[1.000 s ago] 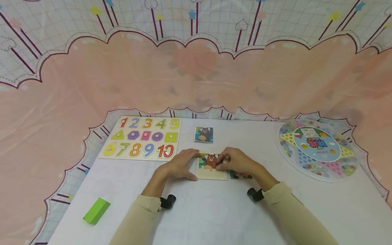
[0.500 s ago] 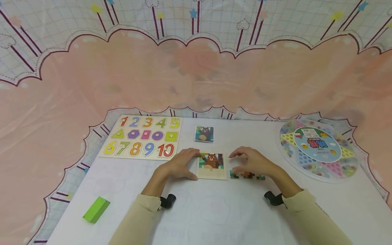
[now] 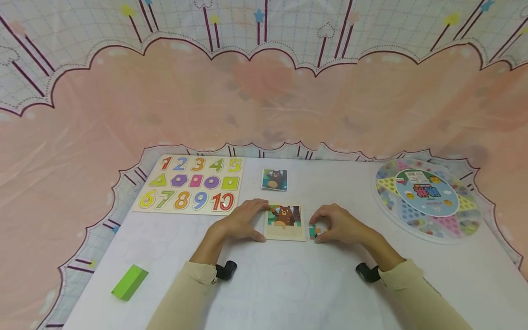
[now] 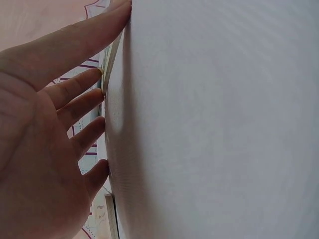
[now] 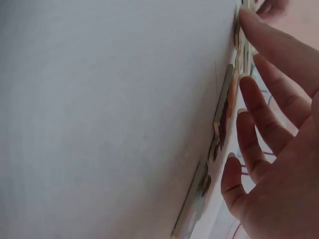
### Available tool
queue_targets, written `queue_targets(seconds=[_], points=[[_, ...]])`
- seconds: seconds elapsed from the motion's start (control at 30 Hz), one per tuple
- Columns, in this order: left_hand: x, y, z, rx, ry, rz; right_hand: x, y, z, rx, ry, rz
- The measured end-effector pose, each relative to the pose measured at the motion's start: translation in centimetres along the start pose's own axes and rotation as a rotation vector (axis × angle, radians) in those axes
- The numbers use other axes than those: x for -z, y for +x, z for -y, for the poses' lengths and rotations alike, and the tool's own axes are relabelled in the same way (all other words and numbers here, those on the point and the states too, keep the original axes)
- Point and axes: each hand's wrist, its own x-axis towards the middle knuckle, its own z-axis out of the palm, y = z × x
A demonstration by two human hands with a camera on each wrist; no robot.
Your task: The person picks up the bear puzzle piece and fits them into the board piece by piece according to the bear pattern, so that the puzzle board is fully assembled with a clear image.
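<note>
Bear jigsaw on a white-topped table [image 3: 284,284], seen mainly from the head. The shallow wooden puzzle tray [image 3: 285,234] lies flat between the two hands near the middle of the table. Its upper part carries a section of the bear picture [image 3: 284,216]; the strip along its near edge shows bare wood.

Left hand [image 3: 239,223]: opened wide, with nearly straight fingers spread along the tray's left side, index fingertip at the far left corner and thumb at the near left corner. The left wrist view shows the other fingertips against the tabletop.

Right hand [image 3: 342,225]: thumb and index finger curved in, with a jigsaw piece [image 3: 313,232] pinched between them just to the right of the tray; how firmly cannot be told. The right wrist view shows the remaining fingers partly bent and holding nothing. Further loose pieces [image 5: 225,107] lie on the table beside this hand, largely hidden by it in the head view.

Surroundings: a small square bear picture card [image 3: 274,180] lies beyond the tray. A wooden number-and-shape board [image 3: 226,170] is at the far left, and a round game board [image 3: 427,198] with a star pattern and blue central label at the far right. A green rectangular block [image 3: 129,283] rests near the left edge. Behind the table hangs a pink and white patterned cloth [image 3: 264,105].
</note>
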Motion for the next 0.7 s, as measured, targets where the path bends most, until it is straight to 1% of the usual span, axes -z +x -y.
queue_targets(seconds=[0.17, 0.47, 0.7], points=[[-0.02, 0.04, -0.08, 0.003, -0.009, 0.002, -0.02, 0.12, 0.15, 0.001, 0.026, 0.017], [-0.1, -0.03, -0.03, 0.007, -0.014, -0.004, -0.05, 0.04, 0.39, -0.045, 0.048, 0.037], [-0.07, 0.07, -0.01, -0.007, 0.001, 0.001, -0.21, -0.08, 0.33, -0.042, 0.07, 0.037]])
